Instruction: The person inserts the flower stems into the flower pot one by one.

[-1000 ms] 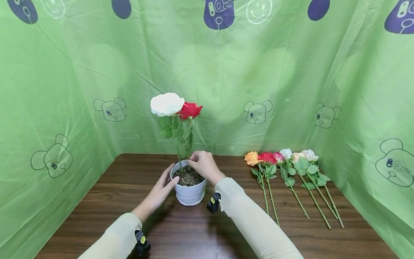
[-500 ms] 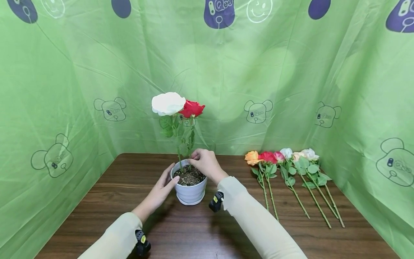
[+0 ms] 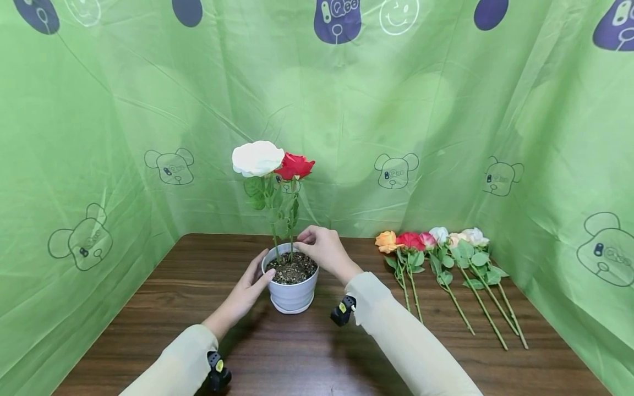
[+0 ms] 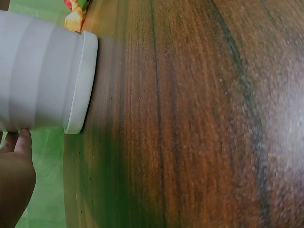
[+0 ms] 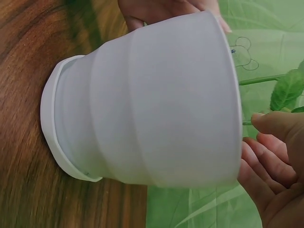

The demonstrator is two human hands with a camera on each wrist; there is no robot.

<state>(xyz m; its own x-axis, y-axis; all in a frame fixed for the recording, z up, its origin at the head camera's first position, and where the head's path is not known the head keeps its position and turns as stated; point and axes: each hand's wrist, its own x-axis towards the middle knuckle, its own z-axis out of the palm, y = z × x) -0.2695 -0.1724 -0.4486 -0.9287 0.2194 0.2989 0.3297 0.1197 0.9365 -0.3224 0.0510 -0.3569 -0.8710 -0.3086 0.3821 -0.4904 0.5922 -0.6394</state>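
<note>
The green curtain (image 3: 317, 110) bears “Qee” on a purple printed head (image 3: 338, 32).

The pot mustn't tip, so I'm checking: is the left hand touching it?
Touching. The left wrist view shows the left hand against the pot, a fingertip meeting its wall with no gap.

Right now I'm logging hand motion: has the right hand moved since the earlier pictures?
Yes: in the head view the right hand has moved rightward, nearer the loose orange rose.
</note>
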